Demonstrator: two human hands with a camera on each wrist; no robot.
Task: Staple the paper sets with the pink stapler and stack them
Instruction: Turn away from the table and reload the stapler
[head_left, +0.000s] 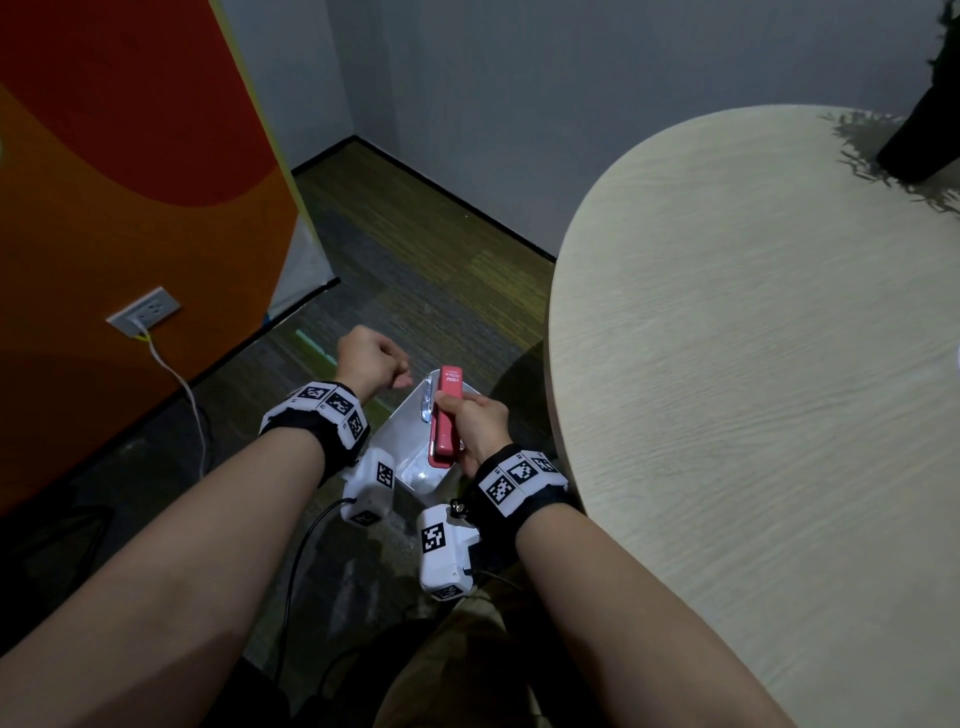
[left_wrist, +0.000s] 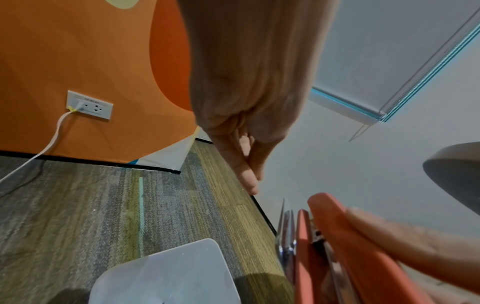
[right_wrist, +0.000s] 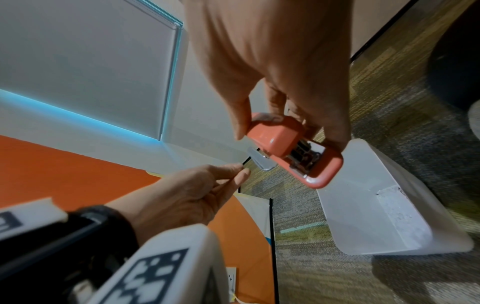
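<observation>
My right hand (head_left: 480, 423) grips the pink stapler (head_left: 445, 421) around its middle, holding it over a white plastic bin (head_left: 402, 441) on the floor. In the right wrist view the stapler (right_wrist: 293, 148) shows its rear hinge and a metal part (right_wrist: 259, 161) sticking out at the front. That metal part (left_wrist: 285, 236) also shows beside the pink body (left_wrist: 335, 224) in the left wrist view. My left hand (head_left: 371, 358) hovers just left of the stapler's front with its thumb and fingertips (right_wrist: 240, 171) pressed together; nothing shows between them. No paper sets are in view.
A round light-wood table (head_left: 753, 364) fills the right side, with a dark plant pot (head_left: 919, 140) at its far edge. An orange wall (head_left: 104, 208) on the left carries a socket (head_left: 144, 310) with a white cable. Carpeted floor lies between them.
</observation>
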